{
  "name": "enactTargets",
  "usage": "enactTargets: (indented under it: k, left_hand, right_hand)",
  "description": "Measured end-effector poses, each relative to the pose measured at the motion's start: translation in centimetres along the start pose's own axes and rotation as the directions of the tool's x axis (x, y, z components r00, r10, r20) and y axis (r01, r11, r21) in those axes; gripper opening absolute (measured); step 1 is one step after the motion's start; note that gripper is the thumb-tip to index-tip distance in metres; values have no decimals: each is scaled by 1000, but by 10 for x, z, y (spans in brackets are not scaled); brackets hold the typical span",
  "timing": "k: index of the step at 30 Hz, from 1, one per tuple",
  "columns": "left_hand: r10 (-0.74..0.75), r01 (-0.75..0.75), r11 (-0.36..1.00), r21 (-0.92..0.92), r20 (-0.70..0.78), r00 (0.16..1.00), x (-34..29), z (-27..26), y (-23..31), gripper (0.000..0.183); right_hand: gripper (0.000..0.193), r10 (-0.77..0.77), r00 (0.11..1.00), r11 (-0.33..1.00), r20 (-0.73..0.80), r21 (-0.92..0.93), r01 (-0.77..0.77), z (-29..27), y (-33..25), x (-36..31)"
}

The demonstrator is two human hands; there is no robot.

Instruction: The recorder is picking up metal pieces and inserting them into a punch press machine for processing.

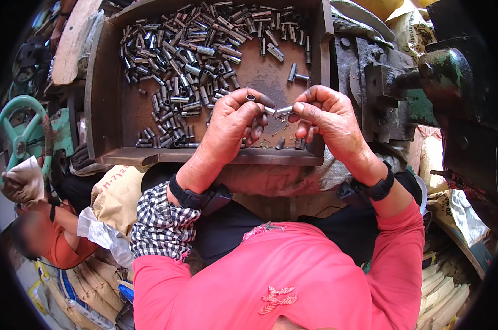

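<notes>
My left hand [231, 116] is closed over the front part of a brown tray [282, 158]. Between its thumb and fingers is a short shiny metal tube [269, 110], and the round open end of another tube [250, 98] shows at the index finger. Opposite it, my right hand [332, 114] pinches a slim bright metal piece [284, 110] between thumb and forefinger. The two pieces point toward each other, a small gap apart. A heap of short metal tubes [188, 71] fills the tray's left and back. A T-shaped metal piece [296, 73] lies beyond my right hand.
A dark, greasy machine [441, 82] stands close at the right. To the left are a green handwheel [20, 143] and another person [75, 242] in orange. Sacks [117, 192] lie beside me at the left. Small debris and a few loose tubes [280, 143] sit below my hands.
</notes>
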State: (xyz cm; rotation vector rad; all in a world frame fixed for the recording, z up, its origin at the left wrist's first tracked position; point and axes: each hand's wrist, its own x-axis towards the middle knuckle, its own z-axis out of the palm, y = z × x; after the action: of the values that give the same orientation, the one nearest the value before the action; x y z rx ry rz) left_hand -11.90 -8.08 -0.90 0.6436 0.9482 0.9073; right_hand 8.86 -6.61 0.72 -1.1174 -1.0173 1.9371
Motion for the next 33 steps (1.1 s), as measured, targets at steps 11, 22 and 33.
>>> enactTargets:
  k: [11, 22, 33]
  left_hand:
    - [-67, 65, 996, -61, -33, 997, -1, 8, 1, 12]
    - [-55, 49, 979, -199, -24, 998, -3, 15, -12, 14]
    - [-76, 61, 978, -197, -70, 995, -4, 23, -13, 15]
  right_hand:
    - [21, -17, 997, 999, -80, 29, 19, 8, 6, -2]
    - [13, -265, 940, 958, -216, -171, 231, 20, 15, -8]
    - [12, -132, 960, 987, -246, 58, 150, 18, 17, -8]
